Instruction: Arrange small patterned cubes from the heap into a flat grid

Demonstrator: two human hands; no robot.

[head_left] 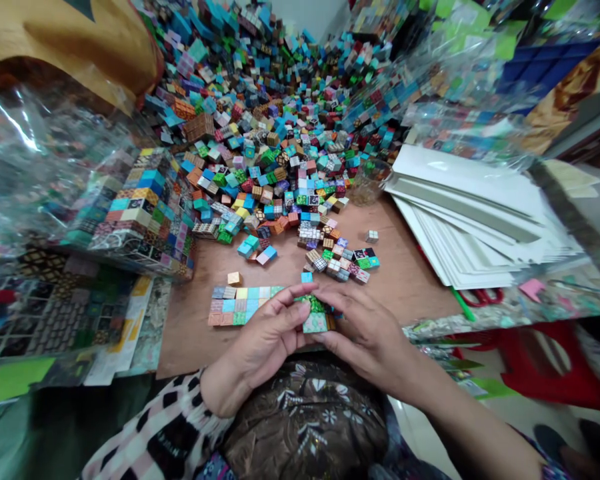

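Near the board's front edge, my left hand [273,327] and my right hand [363,327] close in from both sides on a few patterned cubes [315,321] with green and pale teal faces. The fingers of both hands press on these cubes; part of the group is hidden under them. Left of my left hand lies a flat block of cubes [240,305] set in rows. A single tan cube [234,279] rests just behind that block. One bright blue cube [307,277] shows just beyond my fingertips.
A big heap of loose cubes [275,153] covers the back of the brown board [405,287]. White card sheets [460,200] are stacked at right, near red-handled scissors [485,297] and a green pen [463,305]. Plastic-wrapped cube blocks [140,213] stand at left.
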